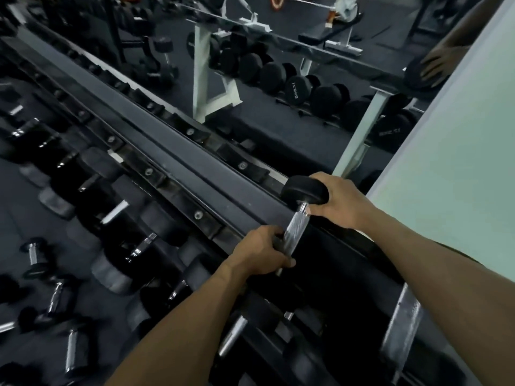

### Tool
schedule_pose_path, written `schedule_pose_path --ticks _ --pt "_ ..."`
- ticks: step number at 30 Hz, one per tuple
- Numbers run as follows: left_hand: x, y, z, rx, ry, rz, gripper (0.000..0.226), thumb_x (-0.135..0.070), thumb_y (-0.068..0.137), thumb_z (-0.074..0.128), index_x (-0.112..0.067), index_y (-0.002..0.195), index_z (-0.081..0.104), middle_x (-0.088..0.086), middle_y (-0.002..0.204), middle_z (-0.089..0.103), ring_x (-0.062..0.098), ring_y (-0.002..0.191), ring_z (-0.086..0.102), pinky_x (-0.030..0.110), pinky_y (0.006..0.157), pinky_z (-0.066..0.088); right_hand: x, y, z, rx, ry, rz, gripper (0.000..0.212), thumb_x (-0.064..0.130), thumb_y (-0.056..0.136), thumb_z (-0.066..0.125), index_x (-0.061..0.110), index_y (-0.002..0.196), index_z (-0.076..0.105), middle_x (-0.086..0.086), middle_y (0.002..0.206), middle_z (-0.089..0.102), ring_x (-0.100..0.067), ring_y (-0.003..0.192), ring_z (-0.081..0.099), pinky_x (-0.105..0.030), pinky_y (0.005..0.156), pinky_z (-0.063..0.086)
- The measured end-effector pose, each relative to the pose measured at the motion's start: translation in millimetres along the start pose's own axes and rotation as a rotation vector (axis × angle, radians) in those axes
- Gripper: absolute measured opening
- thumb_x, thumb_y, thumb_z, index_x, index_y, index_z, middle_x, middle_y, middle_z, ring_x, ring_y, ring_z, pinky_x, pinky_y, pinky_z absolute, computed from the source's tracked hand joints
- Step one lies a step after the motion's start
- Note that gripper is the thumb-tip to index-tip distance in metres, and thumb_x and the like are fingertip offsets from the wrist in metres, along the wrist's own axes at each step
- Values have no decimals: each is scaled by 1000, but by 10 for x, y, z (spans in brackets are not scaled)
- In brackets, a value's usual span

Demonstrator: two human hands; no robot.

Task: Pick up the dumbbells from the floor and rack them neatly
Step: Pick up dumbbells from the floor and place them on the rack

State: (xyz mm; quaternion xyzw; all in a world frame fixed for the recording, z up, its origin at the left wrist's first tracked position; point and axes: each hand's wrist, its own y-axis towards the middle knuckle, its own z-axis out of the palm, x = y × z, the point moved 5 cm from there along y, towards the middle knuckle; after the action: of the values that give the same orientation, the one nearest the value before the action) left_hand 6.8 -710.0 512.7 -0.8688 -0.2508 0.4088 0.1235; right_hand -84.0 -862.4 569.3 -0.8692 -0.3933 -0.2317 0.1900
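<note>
A black round-headed dumbbell (299, 218) with a knurled steel handle lies across the right end of the rack's top tier (178, 151). My left hand (262, 250) grips the near part of its handle. My right hand (338, 203) is wrapped round the far black head. The dumbbell's near head is hidden under my left hand. Lower tiers of the rack hold several black dumbbells (117, 213). On the dark floor at the lower left lie several small loose dumbbells (34, 257).
A wall mirror (278, 107) behind the rack shows the rack, its white frame and my hand on a dumbbell head. A pale green wall (451, 162) stands on the right. A grey bracket (401, 327) of the rack juts out at the lower right.
</note>
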Motion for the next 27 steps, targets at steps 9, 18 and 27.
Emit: schedule_pose_path --ticks 9,18,27 --pt "16 41 -31 0 8 -8 58 -34 74 80 -20 125 58 2 108 64 18 96 61 35 87 52 -29 58 28 37 -3 28 47 26 78 80 29 118 56 4 102 66 -19 95 64 -40 92 53" --pt "-42 -282 -148 -233 108 -6 47 -49 84 65 -22 123 59 1 112 67 18 100 63 38 87 53 246 -26 -56 59 -182 -44 69 39 80 75 23 138 41 -6 123 55 -26 107 57 -43 94 49" --pt "221 -1286 -401 -528 189 -154 47 -52 85 56 -26 125 53 2 111 62 24 104 61 39 86 50 1331 -323 -20 105 -328 -395 69 51 87 63 20 144 38 -11 131 49 -32 125 45 -44 98 45"
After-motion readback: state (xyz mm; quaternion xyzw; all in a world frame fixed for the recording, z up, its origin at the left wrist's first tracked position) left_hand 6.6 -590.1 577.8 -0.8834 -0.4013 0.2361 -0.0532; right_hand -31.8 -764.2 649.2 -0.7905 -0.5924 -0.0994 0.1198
